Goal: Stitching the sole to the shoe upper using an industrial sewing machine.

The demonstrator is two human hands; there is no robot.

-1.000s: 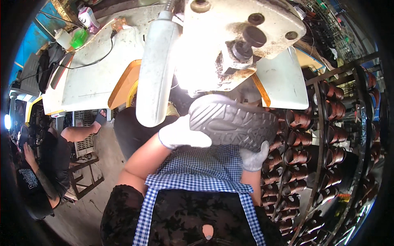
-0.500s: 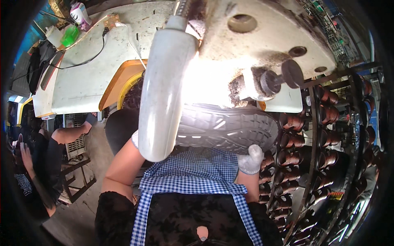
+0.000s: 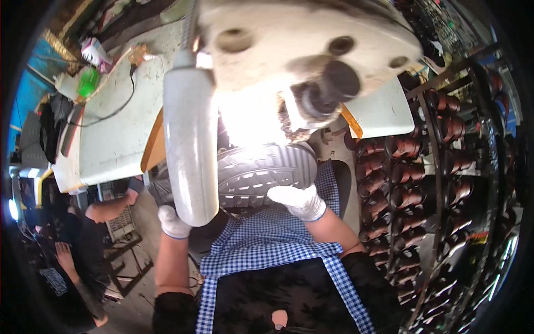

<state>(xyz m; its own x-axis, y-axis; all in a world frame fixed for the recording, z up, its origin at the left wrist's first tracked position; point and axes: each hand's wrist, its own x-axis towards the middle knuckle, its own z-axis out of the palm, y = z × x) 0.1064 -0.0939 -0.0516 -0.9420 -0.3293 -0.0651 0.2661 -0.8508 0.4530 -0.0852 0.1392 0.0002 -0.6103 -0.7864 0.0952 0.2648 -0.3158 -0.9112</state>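
Note:
A dark shoe is held sole up, its grey treaded sole (image 3: pixel 261 173) facing me below the bright light of a sewing machine head (image 3: pixel 300 33). My right hand (image 3: pixel 300 201), in a white glove, grips the shoe's right part with the thumb along the sole's near edge; its other fingers are hidden underneath. At the shoe's left end is my left hand (image 3: pixel 174 222), also gloved and curled round it, partly covered by the grey tube-shaped lamp (image 3: pixel 192 145). That lamp also hides a strip of the shoe.
A pale machine table (image 3: pixel 111 142) stretches left, carrying a cable, a green container (image 3: pixel 88 82) and a white-purple bottle (image 3: pixel 95 53). Racks of brown shoes (image 3: pixel 406 172) stand close on the right. Another person's arm (image 3: pixel 67 259) shows at far left.
My view has swung, so the machine sits further left. My left hand has come out from behind the lamp. The shoe has turned slightly, and my right hand has shifted left along it.

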